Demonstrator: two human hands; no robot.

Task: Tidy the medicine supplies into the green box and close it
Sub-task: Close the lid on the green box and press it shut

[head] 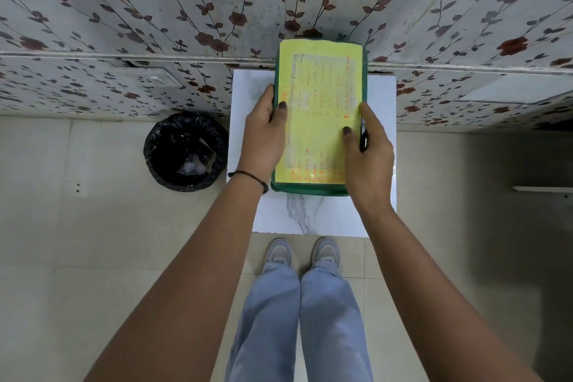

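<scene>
The green box (pixel 310 188) stands on a small white table (pixel 379 96) in front of me, its lid down. A yellow sheet with handwriting (pixel 322 87) covers the lid. My left hand (pixel 263 136) grips the box's left edge, thumb on top of the yellow sheet. My right hand (pixel 367 152) grips the right edge, thumb lying on the sheet as well. No loose medicine supplies show on the table; what is inside the box is hidden.
A black bin lined with a bag (pixel 186 152) stands on the tiled floor left of the table. A floral-patterned wall (pixel 155 25) rises right behind the table. My feet in grey shoes (pixel 305 253) are at the table's near edge.
</scene>
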